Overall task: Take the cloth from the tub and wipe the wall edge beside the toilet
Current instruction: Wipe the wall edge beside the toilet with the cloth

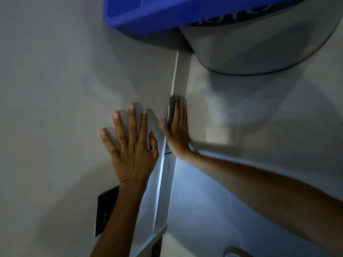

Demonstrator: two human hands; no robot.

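Cloth (171,108): we see a grey cloth pressed flat against the wall edge, under the right fingers; only its upper end and left side show past them.
Right hand (177,130): we have it flat, fingers straight and together, palm pushing the cloth onto the side face of the corner. It is not closed around the cloth; it pins it by pressure. The hand is blurred.
Edge (175,75): we see a pale vertical corner strip running from the hand up toward the tub, with a bright line along it lower down.
Left hand (130,145): we hold it open, fingers spread, palm flat on the wall just left of the edge. It grips nothing. A ring (153,147) sits on one finger.
Wall (55,80): plain, pale grey, dim light.
Tub (148,13): blue, at the top of the view, above the edge and well apart from both hands.
Toilet (259,47): grey-white bowl, right of the edge, partly under the tub.
Dark object (104,210): a black shape beside the left forearm; we cannot tell what it is.
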